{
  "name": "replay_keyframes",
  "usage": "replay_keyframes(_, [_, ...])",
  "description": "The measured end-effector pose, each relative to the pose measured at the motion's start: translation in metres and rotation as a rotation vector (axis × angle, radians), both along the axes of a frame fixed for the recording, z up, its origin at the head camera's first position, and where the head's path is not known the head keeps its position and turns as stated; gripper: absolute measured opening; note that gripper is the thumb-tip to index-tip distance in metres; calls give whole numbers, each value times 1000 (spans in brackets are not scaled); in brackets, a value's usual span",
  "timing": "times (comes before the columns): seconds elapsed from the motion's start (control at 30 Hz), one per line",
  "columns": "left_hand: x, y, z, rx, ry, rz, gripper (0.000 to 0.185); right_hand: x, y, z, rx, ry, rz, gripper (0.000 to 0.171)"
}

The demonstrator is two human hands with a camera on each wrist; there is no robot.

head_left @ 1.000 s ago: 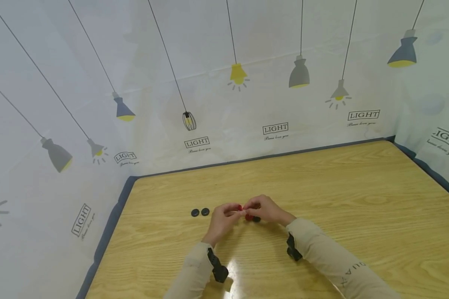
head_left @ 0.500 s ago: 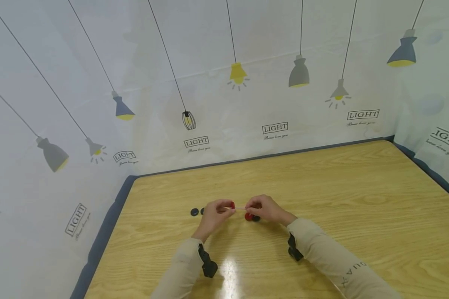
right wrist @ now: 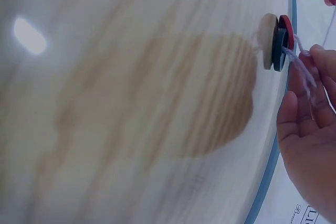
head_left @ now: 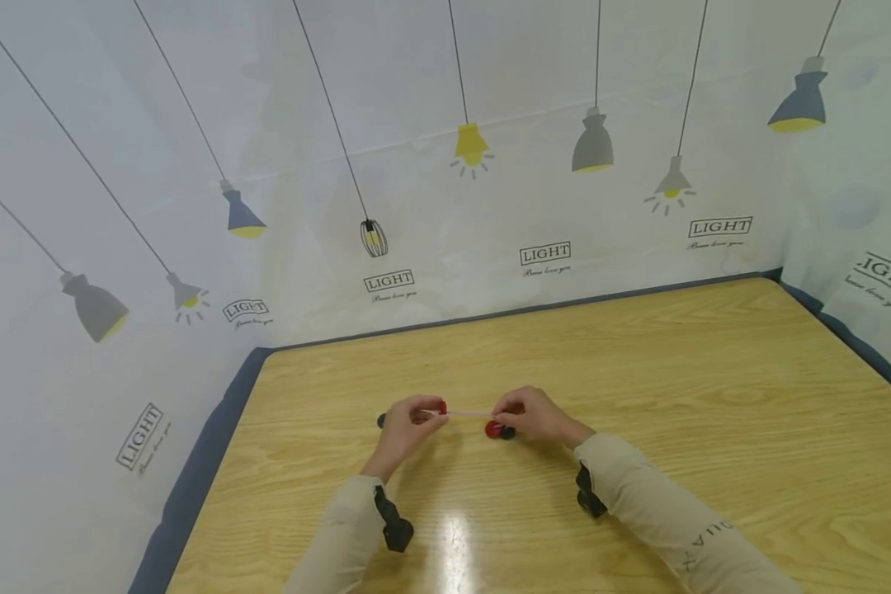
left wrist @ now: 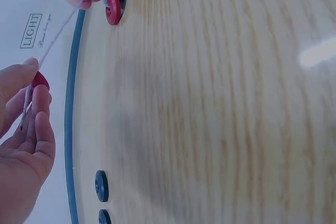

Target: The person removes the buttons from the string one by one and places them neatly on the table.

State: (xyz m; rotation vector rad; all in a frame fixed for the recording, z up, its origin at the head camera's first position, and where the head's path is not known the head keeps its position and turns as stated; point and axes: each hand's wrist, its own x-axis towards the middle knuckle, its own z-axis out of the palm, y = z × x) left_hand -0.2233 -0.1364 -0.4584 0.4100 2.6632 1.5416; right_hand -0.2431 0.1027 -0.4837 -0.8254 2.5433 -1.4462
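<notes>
My left hand (head_left: 404,427) pinches a red button (left wrist: 40,80) between thumb and fingers. A thin pale string (head_left: 469,413) passes through that button and stretches to the right. Its short end (left wrist: 24,111) hangs past the left fingers. My right hand (head_left: 535,415) pinches the string at the other side. Just under the right fingertips, a second red button (left wrist: 113,9) and a dark button (right wrist: 280,50) are strung side by side, close over the table. More string (right wrist: 304,72) trails from them along the right palm.
Two loose dark buttons (left wrist: 102,185) lie on the wooden table (head_left: 638,355), left of the hands; the left hand partly hides them in the head view. A printed curtain (head_left: 460,214) stands along the table's far edge. Both sleeves carry black wrist cameras (head_left: 397,528).
My left hand has moved left with the red button, away from the right hand, and a longer stretch of string shows between them. My right hand has barely moved.
</notes>
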Motion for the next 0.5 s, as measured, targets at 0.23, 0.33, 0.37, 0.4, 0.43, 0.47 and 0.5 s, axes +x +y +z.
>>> replay_keyframes(0.23, [-1, -9, 2, -4, 32, 22, 33, -1, 4, -5, 21, -1, -20, 7])
replay_keyframes(0.33, [-1, -12, 2, -10, 34, 50, 31, -1, 5, -5, 27, 6, -20, 7])
replay_keyframes(0.37, [-2, -13, 2, -14, 38, 54, 30, -1, 6, -5, 28, 6, -21, 7])
replay_keyframes(0.4, [-1, -14, 2, -20, 38, 62, 29, -1, 6, -5, 32, 10, -20, 7])
replay_keyframes(0.43, [-1, -15, 3, -24, 37, 70, 28, -1, 6, -5, 35, 11, -21, 7])
replay_keyframes(0.47, [-1, -16, 3, -27, 36, 74, 28, 0, 6, -5, 36, 10, -21, 8])
replay_keyframes(0.5, [-1, -17, 2, -33, 42, 75, 28, 0, 6, -4, 39, 9, -24, 8])
